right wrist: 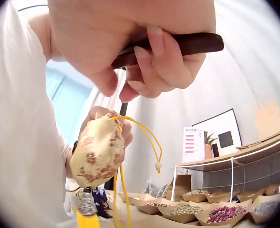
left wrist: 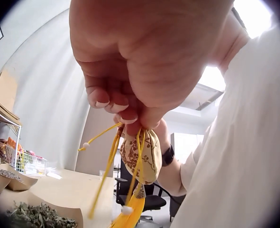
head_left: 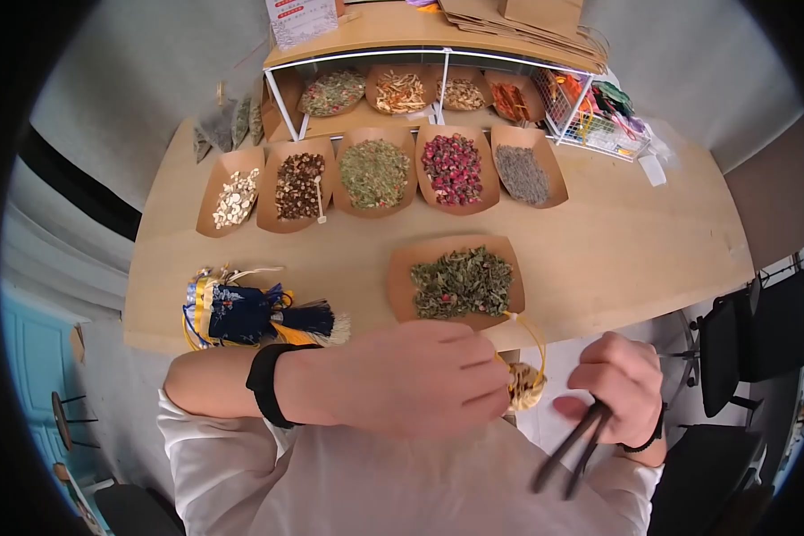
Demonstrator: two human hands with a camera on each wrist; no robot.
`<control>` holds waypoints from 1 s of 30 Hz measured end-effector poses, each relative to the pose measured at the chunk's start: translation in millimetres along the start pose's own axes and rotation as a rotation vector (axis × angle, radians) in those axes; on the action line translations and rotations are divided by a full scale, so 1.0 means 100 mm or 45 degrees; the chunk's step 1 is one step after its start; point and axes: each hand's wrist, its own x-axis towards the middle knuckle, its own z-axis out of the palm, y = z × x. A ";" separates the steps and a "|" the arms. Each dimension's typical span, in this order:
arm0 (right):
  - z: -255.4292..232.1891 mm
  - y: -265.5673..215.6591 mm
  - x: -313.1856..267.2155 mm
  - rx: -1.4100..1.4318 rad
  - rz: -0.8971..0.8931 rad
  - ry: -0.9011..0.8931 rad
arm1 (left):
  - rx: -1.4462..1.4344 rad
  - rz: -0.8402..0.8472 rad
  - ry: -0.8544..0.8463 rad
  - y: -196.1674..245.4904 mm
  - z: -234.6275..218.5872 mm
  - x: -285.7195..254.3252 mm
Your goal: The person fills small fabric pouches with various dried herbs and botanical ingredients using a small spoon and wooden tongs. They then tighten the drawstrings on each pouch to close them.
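My left hand (head_left: 411,380) pinches the gathered neck of a small cream sachet pouch (left wrist: 142,154) with a brown flower pattern. Yellow drawstrings (left wrist: 112,161) with white beads hang from its neck, and a yellow tassel (left wrist: 132,212) dangles below. In the right wrist view the pouch (right wrist: 98,152) looks rounded and full. To the right of it, my right hand (head_left: 618,380) grips dark tongs (head_left: 581,447), their two legs apart and pointing down toward my body. Just beyond the left hand lies a paper tray (head_left: 402,290) of dried green leaves (head_left: 462,281).
Behind stands a row of paper trays with dried pieces, green herbs (head_left: 374,172), rosebuds (head_left: 453,170) and grey-purple buds (head_left: 523,174). A white-framed shelf (head_left: 445,85) shelters more trays, beside a wire basket (head_left: 598,125). Dark blue tasselled pouches (head_left: 241,314) lie at the left.
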 end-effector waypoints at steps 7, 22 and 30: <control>-0.02 -0.06 0.22 0.024 -0.212 -0.622 | 0.028 0.177 -0.081 0.05 0.12 -0.03; 0.09 0.08 0.19 0.209 -0.063 -0.812 | -0.044 0.157 -0.158 0.02 0.27 -0.10; 0.19 0.10 0.07 0.355 -0.089 -0.823 | -0.039 0.165 -0.206 0.00 0.34 -0.12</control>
